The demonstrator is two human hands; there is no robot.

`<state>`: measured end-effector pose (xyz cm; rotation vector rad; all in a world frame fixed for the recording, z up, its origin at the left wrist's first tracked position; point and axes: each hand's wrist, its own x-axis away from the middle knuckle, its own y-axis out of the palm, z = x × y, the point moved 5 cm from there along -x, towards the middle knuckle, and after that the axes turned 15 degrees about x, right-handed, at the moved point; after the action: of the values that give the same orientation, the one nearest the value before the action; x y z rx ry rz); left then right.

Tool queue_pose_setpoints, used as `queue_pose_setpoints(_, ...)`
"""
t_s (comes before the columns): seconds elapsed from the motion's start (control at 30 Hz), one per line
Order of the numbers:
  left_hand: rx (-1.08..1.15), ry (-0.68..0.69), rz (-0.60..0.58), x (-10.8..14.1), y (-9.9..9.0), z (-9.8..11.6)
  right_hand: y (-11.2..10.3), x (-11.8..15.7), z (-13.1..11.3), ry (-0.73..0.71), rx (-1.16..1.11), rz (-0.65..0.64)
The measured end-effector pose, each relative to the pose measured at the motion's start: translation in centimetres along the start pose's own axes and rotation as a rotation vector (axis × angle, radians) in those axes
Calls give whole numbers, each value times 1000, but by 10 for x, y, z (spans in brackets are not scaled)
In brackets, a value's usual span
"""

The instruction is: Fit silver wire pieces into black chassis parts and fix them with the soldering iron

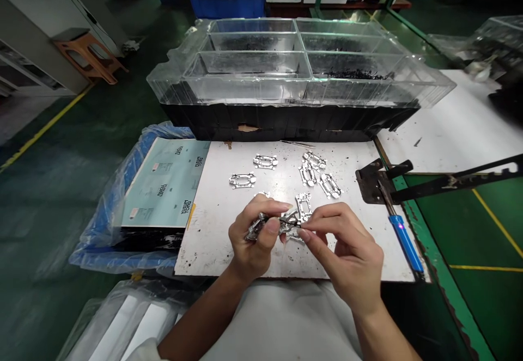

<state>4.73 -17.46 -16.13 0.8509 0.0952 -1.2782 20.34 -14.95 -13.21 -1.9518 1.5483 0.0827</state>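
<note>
in the head view, the left hand and right hand meet over a scuffed white work board, fingers pinched narrow, both holding a stamped metal frame just above the board near its front edge. the right fingertips close on the frame's right side, and the left thumb presses its left side. six similar loose frames lie on the board ahead. beyond them sits a clear plastic compartment tray holding small black parts. a printed pale-blue carton lies left of the board, and a blue-handled tool lies right of it, beside a black metal lever clamp.
</note>
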Motion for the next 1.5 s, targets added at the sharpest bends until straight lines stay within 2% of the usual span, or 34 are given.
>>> queue_pose_setpoints(0.27,96,57,-65,1,5,1,8,-2,8,196,-170,-96)
queue_pose_setpoints(0.5,139,92,-131,-2,9,4,11,-2,8,158,-281,-206)
queue_pose_setpoints(0.63,94,85,-160,-2,12,4,11,-2,10,152,-334,-177)
queue_pose_setpoints(0.8,58,95,-209,-2,14,7,6,-1,7,-3,-243,-78)
queue_pose_setpoints(0.93,-74,124,-232,-3,11,13,2,-1,7,-42,-220,-75)
queue_pose_setpoints(1.07,-287,161,-192,-6,11,25,-4,-3,6,-97,-166,-53)
queue_pose_setpoints(1.17,-366,141,-167,-7,14,32,-10,-5,6,-114,-114,-24)
queue_pose_setpoints(1.33,-287,109,-206,-6,20,33,-11,-6,9,-98,-135,-80)
queue_pose_setpoints(1.43,-276,127,-212,-8,20,31,-10,-6,13,-52,-160,-110)
queue_pose_setpoints(1.5,-266,164,-237,-10,21,30,-10,-7,13,-72,-173,-106)
